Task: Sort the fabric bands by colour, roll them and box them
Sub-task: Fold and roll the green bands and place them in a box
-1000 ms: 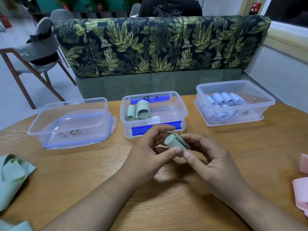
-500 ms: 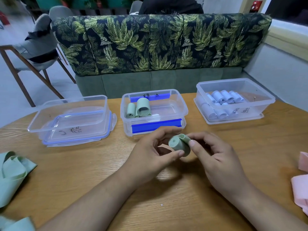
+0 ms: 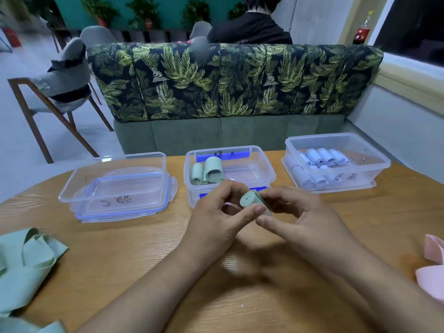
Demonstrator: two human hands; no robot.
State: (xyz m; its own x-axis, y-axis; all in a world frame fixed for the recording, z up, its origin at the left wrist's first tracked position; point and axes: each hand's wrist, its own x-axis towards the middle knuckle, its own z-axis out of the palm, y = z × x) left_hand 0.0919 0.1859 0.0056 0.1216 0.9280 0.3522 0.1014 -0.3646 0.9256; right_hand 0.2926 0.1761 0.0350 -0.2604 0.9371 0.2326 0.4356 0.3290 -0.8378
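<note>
Left hand and right hand pinch green roll near middle box.

Café-like lounge, leaf-print booth sofa, round wooden table, grey chairs, potted plants along teal wall

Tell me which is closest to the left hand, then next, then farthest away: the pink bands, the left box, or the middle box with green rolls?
Starting from the left hand, which pinches the green roll:
1. The middle box, right behind the hand.
2. The left box, off to its left.
3. The pink bands, far over on the right.
</note>
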